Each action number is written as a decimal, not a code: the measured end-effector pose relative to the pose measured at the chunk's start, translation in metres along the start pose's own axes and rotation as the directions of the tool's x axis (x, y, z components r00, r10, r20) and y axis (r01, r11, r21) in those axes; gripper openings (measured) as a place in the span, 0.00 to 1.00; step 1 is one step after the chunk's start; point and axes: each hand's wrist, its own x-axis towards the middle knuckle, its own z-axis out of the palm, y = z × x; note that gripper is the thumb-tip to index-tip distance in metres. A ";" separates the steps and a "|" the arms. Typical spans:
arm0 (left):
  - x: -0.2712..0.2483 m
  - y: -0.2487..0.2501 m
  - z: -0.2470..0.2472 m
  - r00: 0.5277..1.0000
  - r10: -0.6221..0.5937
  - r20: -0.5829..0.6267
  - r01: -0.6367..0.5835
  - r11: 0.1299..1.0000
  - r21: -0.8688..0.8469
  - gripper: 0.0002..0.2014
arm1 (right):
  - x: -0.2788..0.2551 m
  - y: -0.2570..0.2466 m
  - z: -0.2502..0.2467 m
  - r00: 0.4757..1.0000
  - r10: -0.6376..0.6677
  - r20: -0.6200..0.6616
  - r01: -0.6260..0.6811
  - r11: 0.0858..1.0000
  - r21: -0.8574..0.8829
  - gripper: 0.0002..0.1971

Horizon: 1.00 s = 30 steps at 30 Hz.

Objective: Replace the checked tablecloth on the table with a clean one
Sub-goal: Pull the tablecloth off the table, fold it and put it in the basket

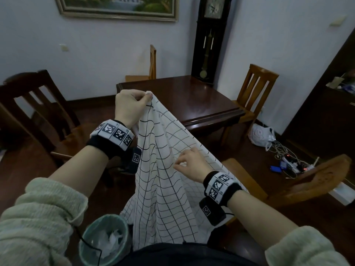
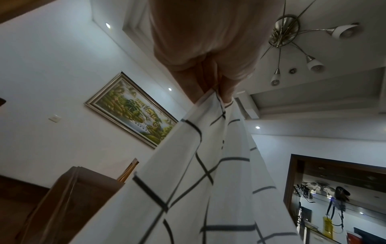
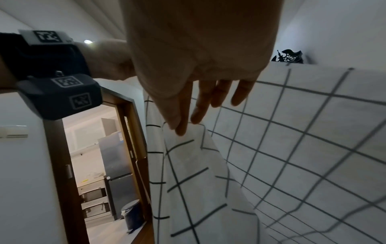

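Above the floor, short of the bare tabletop: checked tablecloth held hanging.
I note my left hand pinching a top corner, my right hand pinching an edge fold lower down; I judge the cloth light, limp, best gripped by corners.

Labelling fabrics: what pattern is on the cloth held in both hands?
White tablecloth with a thin black grid of squares; clearest in the right wrist view.
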 end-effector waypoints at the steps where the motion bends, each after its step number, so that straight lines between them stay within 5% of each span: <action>1: 0.000 0.000 -0.001 1.000 0.000 0.003 0.000 1.000 0.001 0.10 | -0.001 0.005 0.000 1.000 0.009 0.016 -0.010 1.000 0.015 0.12; 6: -0.004 -0.004 -0.004 1.000 -0.020 0.002 0.020 1.000 -0.006 0.10 | -0.007 0.023 -0.010 0.998 0.061 -0.030 -0.055 0.986 0.159 0.11; 11: -0.009 0.001 0.004 0.999 -0.004 0.034 0.005 0.999 -0.034 0.11 | -0.004 -0.007 0.006 0.977 0.109 0.184 -0.173 0.912 0.373 0.37; 17: -0.013 0.000 0.001 0.999 -0.026 0.044 0.027 0.999 -0.028 0.10 | 0.006 -0.012 0.033 0.967 0.134 0.217 -0.211 0.900 0.381 0.17; 20: -0.011 -0.006 -0.007 0.999 -0.030 0.024 0.031 0.999 -0.010 0.09 | -0.002 0.005 0.025 0.978 0.191 -0.082 -0.181 0.976 0.120 0.19; 23: -0.011 -0.008 -0.012 0.999 -0.027 0.025 0.027 1.000 -0.012 0.09 | -0.008 0.018 0.011 0.917 0.222 -0.332 -0.290 0.942 -0.171 0.16; 28: -0.015 -0.005 -0.014 0.998 0.000 0.058 0.001 1.000 -0.016 0.09 | -0.012 0.032 -0.011 0.819 0.319 -0.477 -0.402 0.912 -0.081 0.14; 30: -0.015 -0.003 -0.014 0.997 0.019 0.074 -0.018 1.000 -0.021 0.09 | -0.007 0.042 -0.015 0.828 0.330 -0.453 -0.397 0.916 -0.059 0.14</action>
